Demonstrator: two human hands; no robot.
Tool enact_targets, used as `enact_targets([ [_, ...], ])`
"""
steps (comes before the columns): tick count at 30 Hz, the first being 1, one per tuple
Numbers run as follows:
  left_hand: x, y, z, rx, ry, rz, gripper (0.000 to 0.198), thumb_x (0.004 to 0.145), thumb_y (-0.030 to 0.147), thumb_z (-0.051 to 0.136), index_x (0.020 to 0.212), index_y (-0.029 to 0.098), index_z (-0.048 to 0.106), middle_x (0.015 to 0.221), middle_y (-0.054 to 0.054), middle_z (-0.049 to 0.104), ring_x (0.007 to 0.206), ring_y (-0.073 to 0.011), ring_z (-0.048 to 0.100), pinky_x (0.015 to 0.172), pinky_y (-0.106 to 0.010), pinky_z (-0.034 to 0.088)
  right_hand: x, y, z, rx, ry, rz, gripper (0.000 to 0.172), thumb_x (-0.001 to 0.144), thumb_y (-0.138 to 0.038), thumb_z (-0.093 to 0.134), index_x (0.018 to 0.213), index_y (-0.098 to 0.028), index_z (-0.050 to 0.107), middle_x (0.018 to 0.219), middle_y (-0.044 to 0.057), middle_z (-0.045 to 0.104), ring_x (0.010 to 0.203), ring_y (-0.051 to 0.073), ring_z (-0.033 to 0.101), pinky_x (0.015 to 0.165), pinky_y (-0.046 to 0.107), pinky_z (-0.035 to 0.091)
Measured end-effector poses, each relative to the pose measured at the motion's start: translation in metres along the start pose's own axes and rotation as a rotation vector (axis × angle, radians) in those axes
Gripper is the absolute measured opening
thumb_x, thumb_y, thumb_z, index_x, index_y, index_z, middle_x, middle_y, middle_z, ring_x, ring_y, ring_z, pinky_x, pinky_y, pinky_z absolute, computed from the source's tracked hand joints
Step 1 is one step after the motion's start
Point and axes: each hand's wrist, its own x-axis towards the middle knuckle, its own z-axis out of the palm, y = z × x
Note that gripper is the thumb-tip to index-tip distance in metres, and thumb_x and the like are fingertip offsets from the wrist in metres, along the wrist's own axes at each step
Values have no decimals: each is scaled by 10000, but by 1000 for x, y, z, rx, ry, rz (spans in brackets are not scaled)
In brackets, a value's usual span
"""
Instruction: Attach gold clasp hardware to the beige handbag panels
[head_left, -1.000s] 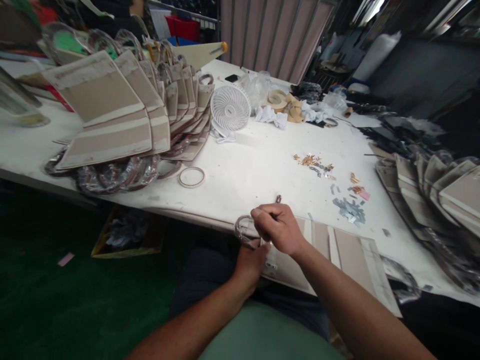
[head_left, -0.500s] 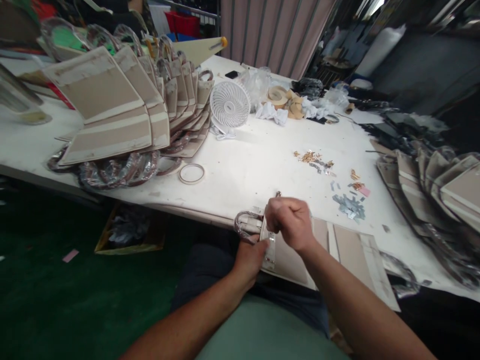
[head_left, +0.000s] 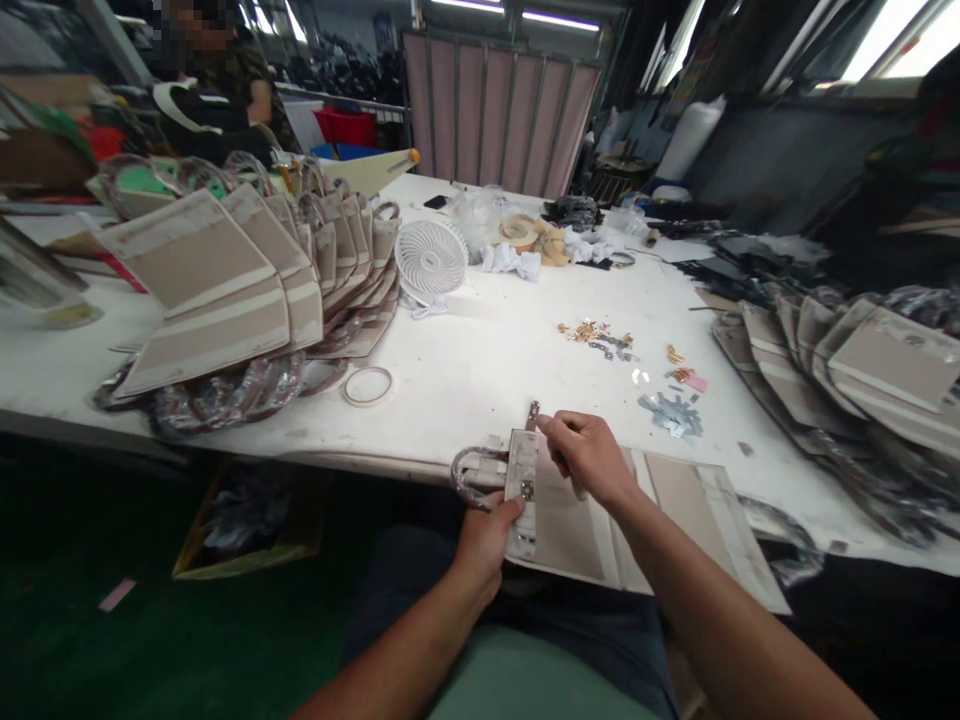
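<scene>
A beige bag panel [head_left: 566, 530] lies across my lap and the table edge, with a plastic-wrapped brown handle [head_left: 463, 478] at its left end. My left hand [head_left: 484, 540] grips the panel's left edge, its thumb on top beside a small metal fitting [head_left: 527, 490]. A short dark strap with a metal end [head_left: 533, 415] sticks out past the panel's far edge. My right hand [head_left: 589, 455] is closed above the panel, fingers curled, index fingertip at the strap. What sits inside those fingers is hidden.
Stacked beige bag panels [head_left: 217, 260] stand at left, more panels [head_left: 847, 370] at right. Beyond my hands lie small gold pieces [head_left: 585, 332], grey metal plates [head_left: 671, 415] and a tape roll [head_left: 367, 386]. A white fan [head_left: 431, 258] stands farther back. A person [head_left: 259, 95] is at far left.
My head view has tilted up. My right hand has shifted off the panel's left end, uncovering the metal fitting and strap. My left hand keeps hold of the panel edge.
</scene>
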Motion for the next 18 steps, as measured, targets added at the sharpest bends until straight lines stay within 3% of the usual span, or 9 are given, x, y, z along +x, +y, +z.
enact_targets([
  [2,-3,-1,-1,5,12,-3,330,617,304,857,873,112,774,715,-78,766,656,-225,728,656,-310,572,0,5,-12,-280,-13,13,404,921,-511,654,660,-203,637,574,-14,618,552,153,551,569,270,374],
  [5,-7,-3,-2,21,36,-15,348,627,322,865,887,116,760,721,-78,768,661,-230,735,650,-310,576,-4,22,-13,-590,-44,-1,119,878,-353,715,882,-251,776,885,7,765,798,191,669,690,280,413],
  [7,-10,-2,-3,44,34,-24,391,623,347,879,910,113,753,743,-87,773,696,-250,747,676,-331,590,-7,33,-5,-693,-31,-18,131,898,-320,704,990,-288,792,1032,6,775,911,201,688,742,284,423],
  [10,-16,5,-12,137,14,47,487,665,416,869,1024,119,728,881,-110,786,860,-293,762,766,-372,606,-7,42,6,-758,17,-41,172,965,-364,639,1023,-297,786,1072,11,764,941,203,696,741,292,422],
  [12,-21,15,-22,275,99,229,570,748,463,813,1194,142,663,1071,-128,766,1024,-301,737,867,-397,599,-5,43,8,-764,18,-29,196,977,-379,616,1026,-297,787,1085,17,765,953,209,698,744,298,422],
  [15,-25,37,-31,650,331,670,661,870,475,690,1424,167,501,1392,-179,618,1265,-315,624,1050,-471,530,1,44,5,-743,15,-3,195,958,-394,632,1020,-307,795,1099,22,775,974,223,702,755,303,428],
  [16,-25,44,-31,823,351,829,648,899,458,652,1453,168,481,1474,-192,554,1347,-327,562,1118,-502,478,3,44,3,-735,17,1,188,946,-397,643,1006,-309,799,1088,23,780,975,227,704,754,304,430],
  [18,-19,56,-24,1200,224,1077,570,941,397,585,1460,176,507,1569,-177,482,1465,-329,443,1227,-534,352,5,45,1,-726,26,3,178,929,-405,663,976,-309,805,1053,26,790,963,233,711,746,304,435],
])
